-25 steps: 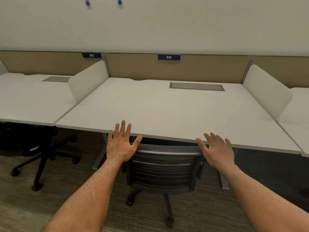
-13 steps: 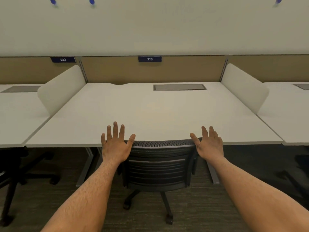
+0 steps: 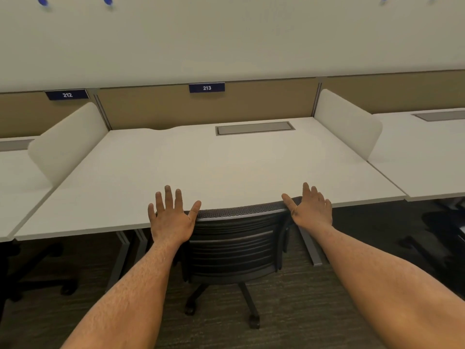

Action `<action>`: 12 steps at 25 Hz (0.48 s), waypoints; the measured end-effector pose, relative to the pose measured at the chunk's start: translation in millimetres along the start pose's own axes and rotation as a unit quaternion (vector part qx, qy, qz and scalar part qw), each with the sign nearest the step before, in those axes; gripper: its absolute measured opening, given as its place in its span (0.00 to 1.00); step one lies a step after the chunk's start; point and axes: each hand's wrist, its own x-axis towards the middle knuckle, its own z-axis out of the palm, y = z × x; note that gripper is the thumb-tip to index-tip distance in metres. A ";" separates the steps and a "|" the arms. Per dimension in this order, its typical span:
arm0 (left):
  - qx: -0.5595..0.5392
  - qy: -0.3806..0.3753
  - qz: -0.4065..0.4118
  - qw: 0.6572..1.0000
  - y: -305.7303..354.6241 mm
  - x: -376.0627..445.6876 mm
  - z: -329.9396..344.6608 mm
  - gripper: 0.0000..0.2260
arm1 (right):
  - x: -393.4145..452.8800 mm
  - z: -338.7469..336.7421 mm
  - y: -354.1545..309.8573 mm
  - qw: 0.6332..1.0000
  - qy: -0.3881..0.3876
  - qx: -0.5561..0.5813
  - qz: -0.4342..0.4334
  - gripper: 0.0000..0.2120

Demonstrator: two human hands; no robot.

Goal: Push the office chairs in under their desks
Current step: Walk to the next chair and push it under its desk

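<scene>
Hands: left [image 3: 171, 224], right [image 3: 311, 212] | grip: spread flat | beside chair [image 3: 236, 245] backrest

Over the last second the view has swung rightward, centring the desk [image 3: 226, 172] labelled 213. Both spread hands now sit closer to the chair backrest [image 3: 236, 238], the right hand [image 3: 310, 211] touching its top corner.

A tan partition [image 3: 161, 107] carries blue number signs, 212 [image 3: 67, 94] at 10 o'clock and 213 [image 3: 206, 87] at 12. White dividers [image 3: 68, 139] stand at 9 and 3 o'clock. Blue pins [image 3: 107, 0] dot the pale wall [image 3: 226, 39] above; dark carpet [image 3: 302, 311] lies at 6.
</scene>
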 end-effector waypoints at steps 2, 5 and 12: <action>-0.012 0.027 0.011 0.999 8.1 -12.3 0.5 0.43 | -19.8 7.9 8.9 0.999 0.032 0.028 -0.029 0.46; -0.046 0.076 0.114 0.989 42.4 -43.8 14.2 0.38 | -53.4 19.1 30.0 0.994 0.052 0.051 -0.080 0.45; -0.100 0.029 0.396 0.912 195.8 -115.5 47.9 0.34 | -124.0 2.4 127.8 0.997 0.048 0.007 -0.065 0.40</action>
